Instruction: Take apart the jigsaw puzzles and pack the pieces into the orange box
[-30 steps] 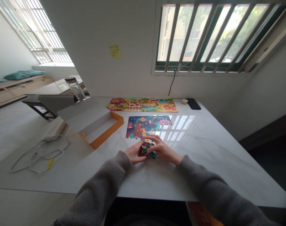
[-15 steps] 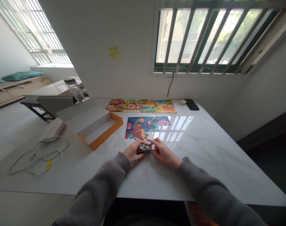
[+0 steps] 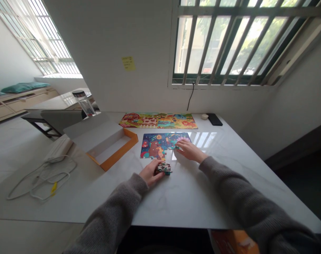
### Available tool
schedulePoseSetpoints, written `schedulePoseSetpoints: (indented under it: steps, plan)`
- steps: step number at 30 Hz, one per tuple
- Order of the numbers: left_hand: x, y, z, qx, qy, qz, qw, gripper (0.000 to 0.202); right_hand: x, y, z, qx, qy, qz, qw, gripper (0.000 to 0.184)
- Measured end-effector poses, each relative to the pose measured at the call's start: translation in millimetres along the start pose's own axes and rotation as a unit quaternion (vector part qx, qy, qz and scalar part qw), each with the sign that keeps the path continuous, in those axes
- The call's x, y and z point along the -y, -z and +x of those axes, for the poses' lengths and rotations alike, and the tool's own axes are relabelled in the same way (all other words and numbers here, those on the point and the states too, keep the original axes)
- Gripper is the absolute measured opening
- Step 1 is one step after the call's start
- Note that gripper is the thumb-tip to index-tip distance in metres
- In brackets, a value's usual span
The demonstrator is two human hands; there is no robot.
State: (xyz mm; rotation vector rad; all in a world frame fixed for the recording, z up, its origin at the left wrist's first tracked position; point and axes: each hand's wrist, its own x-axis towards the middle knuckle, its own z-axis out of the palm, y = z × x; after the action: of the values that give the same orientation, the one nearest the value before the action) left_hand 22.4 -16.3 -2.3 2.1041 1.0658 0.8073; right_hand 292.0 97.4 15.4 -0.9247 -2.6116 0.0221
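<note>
My left hand point(image 3: 150, 172) is closed around a stack of puzzle pieces point(image 3: 164, 168) just above the white table, their layered edges facing right. Farther forward, my right hand point(image 3: 188, 149) pinches a small teal puzzle piece point(image 3: 177, 147) at the lower right edge of a partly assembled dark blue puzzle point(image 3: 153, 145). The fingers cover part of that puzzle's right side. Whether the piece touches its neighbours I cannot tell.
A bright farm-and-animal puzzle strip point(image 3: 157, 121) lies along the wall. An open orange box point(image 3: 118, 154) stands to the left, near a coiled white cable point(image 3: 50, 176). A black phone point(image 3: 215, 119) and a small white bowl point(image 3: 204, 116) sit at the back right.
My right hand has left the stack and moved forward and right to the dark puzzle with a piece. My left hand stays on the stack. The view has tilted slightly.
</note>
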Motion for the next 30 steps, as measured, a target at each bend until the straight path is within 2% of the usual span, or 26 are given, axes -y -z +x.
schedulePoseSetpoints:
  steps: [5, 11, 13, 19, 23, 25, 28, 30]
  plan:
    - [-1.3, 0.0, -0.4, -0.003, 0.004, 0.007, 1.000, 0.037, -10.9, -11.2, 22.5, 0.028, 0.025, -0.056, 0.998, 0.034]
    - [-4.0, 0.8, -0.2, 0.005, 0.015, 0.013, 1.000, 0.030, -9.1, -19.3, 25.4, 0.035, 0.084, -0.161, 0.983, 0.031]
    - [-4.4, 0.7, 0.0, 0.005, 0.016, 0.012, 1.000, 0.029, -9.2, -19.6, 26.2, 0.031, 0.081, -0.177, 0.980, 0.030]
    - [-3.5, -0.3, -0.4, 0.001, 0.017, 0.016, 1.000, 0.031, -14.7, -24.7, 28.2, -0.023, 0.059, -0.157, 0.986, 0.026]
    - [-1.9, -0.6, -0.8, 0.000, 0.018, 0.017, 1.000, 0.031, -19.8, -25.2, 28.9, -0.007, 0.075, -0.128, 0.989, 0.022]
    - [-1.2, -0.5, -0.9, 0.002, 0.016, 0.016, 1.000, 0.031, -20.8, -24.4, 31.2, -0.010, 0.045, -0.099, 0.994, 0.020]
    - [-1.2, -0.2, -0.8, 0.004, 0.014, 0.011, 1.000, 0.031, -19.6, -24.3, 35.2, -0.034, -0.014, -0.077, 0.996, 0.031]
    - [-2.0, 0.0, -0.6, 0.006, 0.016, 0.006, 1.000, 0.031, -17.5, -24.5, 35.9, -0.039, -0.017, -0.076, 0.996, 0.034]
